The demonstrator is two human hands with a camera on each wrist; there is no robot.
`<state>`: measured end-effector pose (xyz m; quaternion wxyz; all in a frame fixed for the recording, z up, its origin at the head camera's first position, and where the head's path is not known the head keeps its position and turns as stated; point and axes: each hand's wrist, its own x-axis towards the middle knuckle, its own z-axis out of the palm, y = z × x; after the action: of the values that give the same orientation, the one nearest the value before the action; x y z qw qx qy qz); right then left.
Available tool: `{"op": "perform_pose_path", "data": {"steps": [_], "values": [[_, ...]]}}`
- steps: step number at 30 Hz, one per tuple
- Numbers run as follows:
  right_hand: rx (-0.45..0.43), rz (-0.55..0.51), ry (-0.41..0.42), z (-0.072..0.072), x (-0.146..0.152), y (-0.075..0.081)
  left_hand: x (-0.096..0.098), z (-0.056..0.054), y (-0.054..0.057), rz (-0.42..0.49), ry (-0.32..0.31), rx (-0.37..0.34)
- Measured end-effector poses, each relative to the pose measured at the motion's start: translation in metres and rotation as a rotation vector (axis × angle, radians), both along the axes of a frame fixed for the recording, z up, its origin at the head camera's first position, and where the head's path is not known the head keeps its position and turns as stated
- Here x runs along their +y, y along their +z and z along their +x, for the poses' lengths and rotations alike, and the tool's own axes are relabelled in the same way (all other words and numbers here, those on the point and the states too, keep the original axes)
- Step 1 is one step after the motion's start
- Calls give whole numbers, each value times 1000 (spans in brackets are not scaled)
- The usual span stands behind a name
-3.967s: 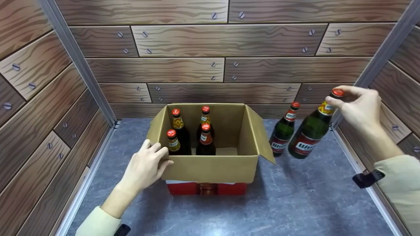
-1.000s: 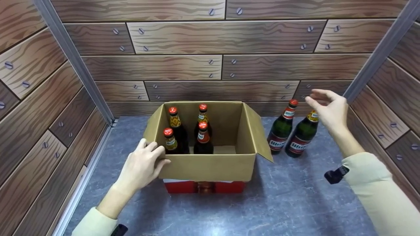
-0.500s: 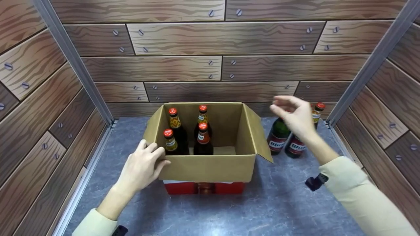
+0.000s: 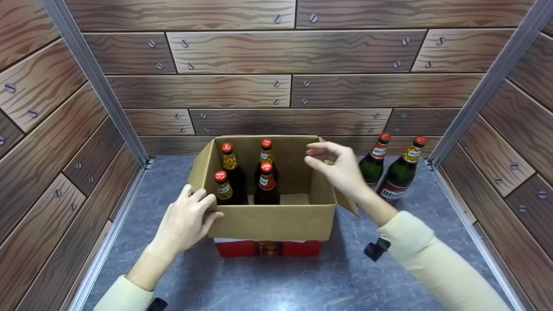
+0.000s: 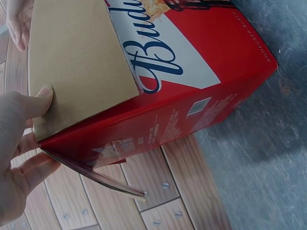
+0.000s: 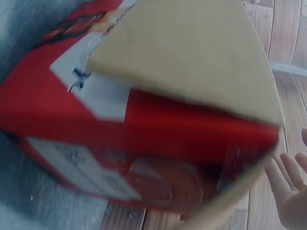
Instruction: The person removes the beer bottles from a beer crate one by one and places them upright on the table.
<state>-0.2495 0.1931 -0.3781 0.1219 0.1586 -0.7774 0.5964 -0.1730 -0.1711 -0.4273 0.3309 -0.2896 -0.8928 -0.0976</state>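
Observation:
An open cardboard box (image 4: 276,222), red outside as the left wrist view shows, stands in the middle of the head view. Several brown beer bottles (image 4: 266,185) with red caps stand upright in its left half. My left hand (image 4: 185,218) grips the front left corner of the box; in the left wrist view the thumb (image 5: 42,100) presses the front flap and the fingers go behind the edge. Over the right side of the box hovers my right hand (image 4: 337,166), fingers loosely bent, nothing in them. Its fingers (image 6: 288,177) also show in the right wrist view.
Two green beer bottles, one (image 4: 373,166) partly behind my right forearm and the other (image 4: 399,172) beside it, stand right of the box on the grey marbled surface (image 4: 389,280). Plank-patterned walls (image 4: 276,52) enclose the back and sides. The right side flap (image 4: 347,203) folds outward.
My right hand set a green bottle down beside the other one, let go and moved left, over the box. The left hand stays at the corner.

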Motion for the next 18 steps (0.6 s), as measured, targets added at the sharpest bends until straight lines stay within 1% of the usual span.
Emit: {"op": "perform_pose_path", "data": {"steps": [4, 6, 10, 12, 14, 16, 18], "values": [[-13, 4, 24, -1, -24, -3, 0, 0, 1, -3, 5, 0], [-14, 11, 50, -3, -38, -6, -1, 0, 1, 4, 8, 0], [-51, 84, 107, -8, -60, -17, 0, 0, 1, 9, 3, 8], [-72, 129, 105, -9, -66, -22, 1, 0, 0, 5, -4, 11], [-94, 171, 84, -10, -69, -24, 1, -1, 0, 4, -10, 12], [-108, 183, 65, -10, -71, -25, 1, -1, 0, 8, -12, 11], [-121, 188, 68, -12, -73, -25, 0, 0, 0, 13, -11, 13]]}}
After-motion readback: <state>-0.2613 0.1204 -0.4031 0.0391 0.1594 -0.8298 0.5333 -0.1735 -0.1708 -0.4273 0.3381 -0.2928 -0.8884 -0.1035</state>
